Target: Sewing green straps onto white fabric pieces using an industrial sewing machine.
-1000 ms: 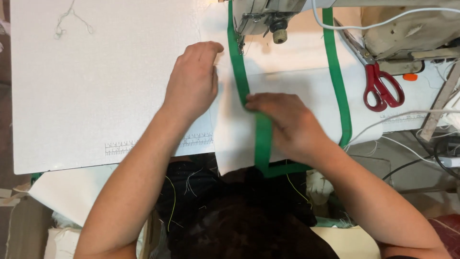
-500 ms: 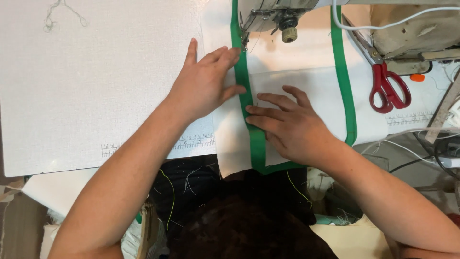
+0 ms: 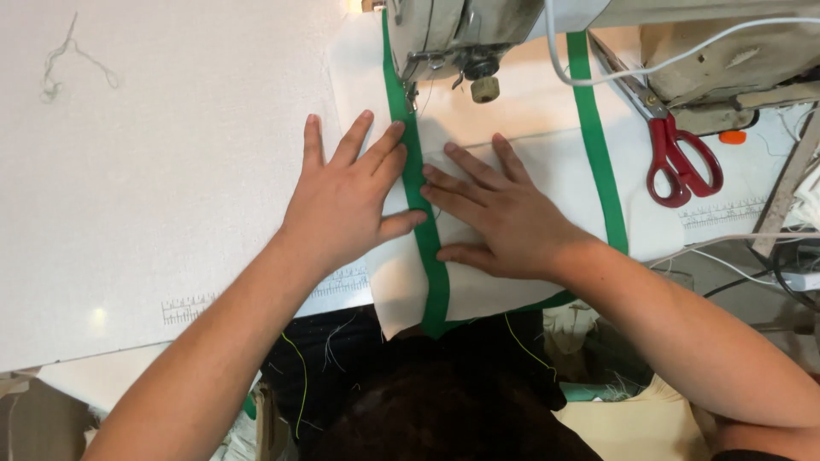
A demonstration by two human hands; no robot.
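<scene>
Left hand (image 3: 342, 201) shifted down, right hand (image 3: 500, 213), both spread flat, green strip (image 3: 423, 213) running toward machine (image 3: 453, 34)

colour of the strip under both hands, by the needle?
Green strip on white fabric, pressed by the left hand and right hand; head view.

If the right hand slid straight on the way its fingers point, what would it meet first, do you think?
The right hand points up-left along the cloth. Its fingertips already touch the green tape; just beyond lies the left hand, probably its fingers.
</scene>
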